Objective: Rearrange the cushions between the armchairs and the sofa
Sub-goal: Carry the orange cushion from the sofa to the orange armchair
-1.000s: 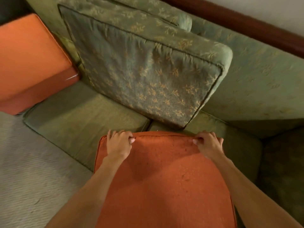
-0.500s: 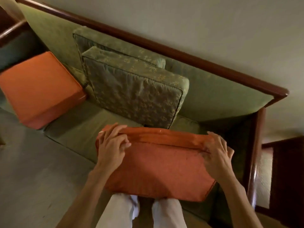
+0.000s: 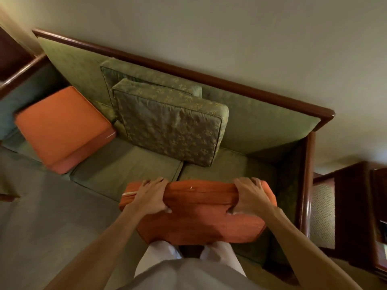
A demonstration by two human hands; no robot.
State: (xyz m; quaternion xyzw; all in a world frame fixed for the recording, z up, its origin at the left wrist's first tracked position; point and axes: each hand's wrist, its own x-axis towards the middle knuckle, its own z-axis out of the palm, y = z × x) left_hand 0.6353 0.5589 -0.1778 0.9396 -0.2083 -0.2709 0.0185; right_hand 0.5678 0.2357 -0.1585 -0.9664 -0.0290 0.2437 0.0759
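Note:
I hold an orange cushion (image 3: 201, 218) upright in front of my legs, over the front edge of the green sofa (image 3: 125, 166). My left hand (image 3: 150, 197) grips its top edge near the left corner. My right hand (image 3: 251, 195) grips the top edge near the right corner, fingers curled over the far side. A second orange cushion (image 3: 60, 126) lies on the sofa's left seat. Two green patterned cushions lean against the sofa back, the front one (image 3: 171, 128) overlapping the rear one (image 3: 150, 76).
The sofa has a dark wooden frame (image 3: 305, 181) along its back and right arm. A dark wooden side piece with a woven panel (image 3: 322, 214) stands to the right. Grey carpet (image 3: 41, 216) lies at the left, with more dark furniture at the far left.
The held orange cushion has come from lying flat toward me to standing on edge. My view has pulled back and up, so the whole sofa shows. Both hands have kept their grip.

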